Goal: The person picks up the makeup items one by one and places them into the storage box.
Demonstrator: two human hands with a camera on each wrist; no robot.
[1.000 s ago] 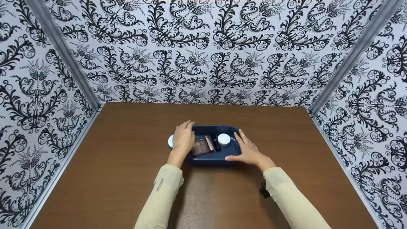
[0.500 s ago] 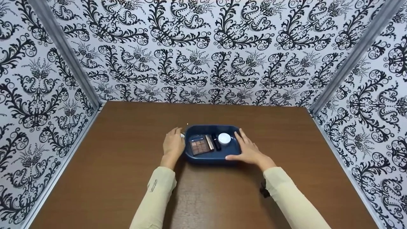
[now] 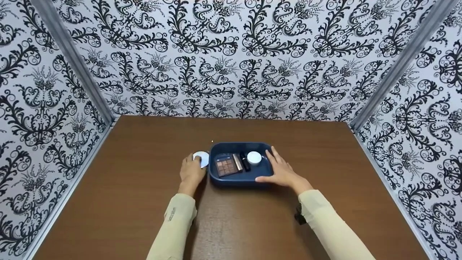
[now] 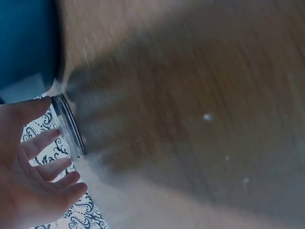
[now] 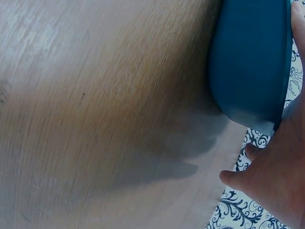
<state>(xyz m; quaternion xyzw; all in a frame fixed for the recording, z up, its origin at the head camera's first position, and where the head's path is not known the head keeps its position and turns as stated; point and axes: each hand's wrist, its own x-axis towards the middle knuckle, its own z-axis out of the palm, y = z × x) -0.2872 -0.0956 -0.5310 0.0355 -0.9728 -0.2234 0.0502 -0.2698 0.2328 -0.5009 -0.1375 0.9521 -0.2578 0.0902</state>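
At the left end of a blue tray [image 3: 234, 181], my left hand [image 3: 190, 172] pinches a flat, round white case [image 3: 203, 158] between thumb and fingers. The left wrist view shows this round case [image 4: 70, 129] nearly edge-on, its rim clear and silvery. My right hand [image 3: 285, 174] lies spread over the tray's right end, thumb by the front rim and fingers along the right side. Inside the tray lie an eyeshadow palette [image 3: 226, 167], a gold-toned slim item [image 3: 237, 162], a dark tube [image 3: 245, 161] and a white-lidded jar [image 3: 254, 157].
The tray stands on a brown wooden table [image 3: 151, 216]. Patterned black-and-white panels [image 3: 231, 72] enclose its back and both sides, joined by grey corner posts [image 3: 72, 54]. A tiny bright speck [image 3: 212, 141] shows behind the tray.
My left hand has drawn back leftward from over the tray's left end, exposing the palette, and now grips the round white case beside it. The right hand and tray stay put.
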